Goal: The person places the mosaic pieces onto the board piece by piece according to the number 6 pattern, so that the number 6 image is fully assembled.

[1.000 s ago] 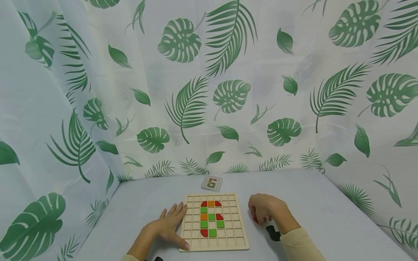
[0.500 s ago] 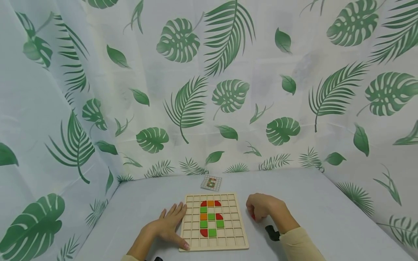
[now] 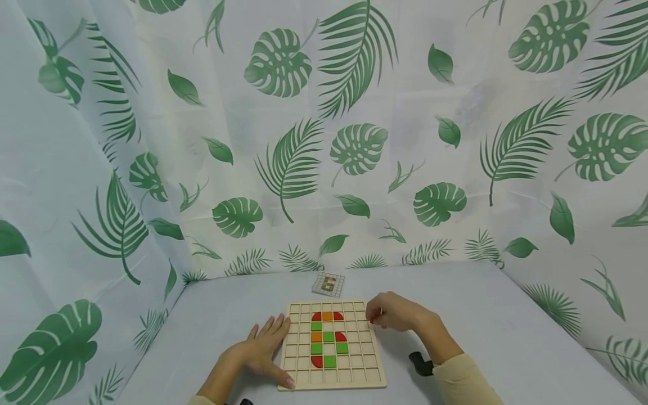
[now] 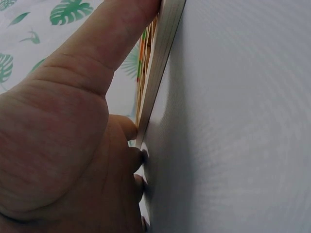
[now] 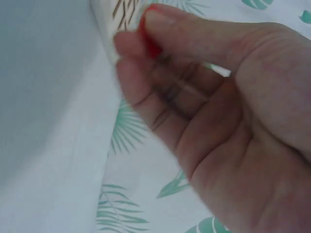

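Note:
A square wooden grid board [image 3: 354, 371] lies on the table, with red, orange and green tiles [image 3: 329, 337] set in several of its cells. My left hand [image 3: 258, 350] rests at the board's left edge, fingers spread and straight, its thumb on the near left corner. In the left wrist view the thumb reaches up to the board's side [image 4: 160, 63]. My right hand [image 3: 397, 312] is at the board's right edge and pinches a red tile [image 5: 151, 41] between thumb and fingertips. Most of that tile is hidden by the fingers.
A small card [image 3: 328, 284] printed with a grid and a coloured figure lies behind the board. Leaf-printed curtain [image 3: 304, 169] encloses the pale table [image 3: 228, 304] at the back and sides. A black strap piece [image 3: 420, 364] sits at the right wrist.
My right hand has picked the red tile up from the table at the right and carried it left and away from me to the board's edge. The left hand stays put.

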A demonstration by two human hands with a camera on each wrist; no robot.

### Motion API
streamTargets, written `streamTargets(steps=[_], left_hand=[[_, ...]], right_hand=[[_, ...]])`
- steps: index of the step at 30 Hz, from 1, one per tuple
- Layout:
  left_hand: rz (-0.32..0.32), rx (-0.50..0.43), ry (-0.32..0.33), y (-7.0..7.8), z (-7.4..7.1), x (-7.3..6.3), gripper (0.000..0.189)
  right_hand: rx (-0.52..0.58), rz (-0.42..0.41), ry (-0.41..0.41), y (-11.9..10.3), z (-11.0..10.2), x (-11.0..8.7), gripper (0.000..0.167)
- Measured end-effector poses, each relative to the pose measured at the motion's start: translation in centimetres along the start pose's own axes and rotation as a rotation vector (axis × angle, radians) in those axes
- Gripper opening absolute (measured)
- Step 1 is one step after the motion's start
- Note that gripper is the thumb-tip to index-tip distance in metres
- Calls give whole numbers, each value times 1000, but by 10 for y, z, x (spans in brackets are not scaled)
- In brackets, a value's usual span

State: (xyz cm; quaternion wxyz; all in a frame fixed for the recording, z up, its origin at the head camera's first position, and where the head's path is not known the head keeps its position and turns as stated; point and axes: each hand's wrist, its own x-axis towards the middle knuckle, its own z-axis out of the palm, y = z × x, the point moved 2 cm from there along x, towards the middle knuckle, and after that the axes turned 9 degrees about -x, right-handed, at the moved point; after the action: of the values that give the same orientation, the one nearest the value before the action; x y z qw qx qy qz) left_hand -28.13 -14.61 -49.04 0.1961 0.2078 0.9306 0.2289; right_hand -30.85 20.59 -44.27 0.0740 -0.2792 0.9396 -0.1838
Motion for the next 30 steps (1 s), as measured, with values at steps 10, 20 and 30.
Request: streamTargets(steps=[10, 20, 30], left_hand=[[4, 11, -3, -1, 1, 2, 141], [11, 4, 1, 0, 0, 0, 140], [20, -19, 2, 1, 0, -2, 140]], right_hand=[[135, -170, 82, -12, -4, 8, 16], [207, -179, 57, -24, 3, 13, 14], [248, -185, 17, -33, 9, 14, 10]])
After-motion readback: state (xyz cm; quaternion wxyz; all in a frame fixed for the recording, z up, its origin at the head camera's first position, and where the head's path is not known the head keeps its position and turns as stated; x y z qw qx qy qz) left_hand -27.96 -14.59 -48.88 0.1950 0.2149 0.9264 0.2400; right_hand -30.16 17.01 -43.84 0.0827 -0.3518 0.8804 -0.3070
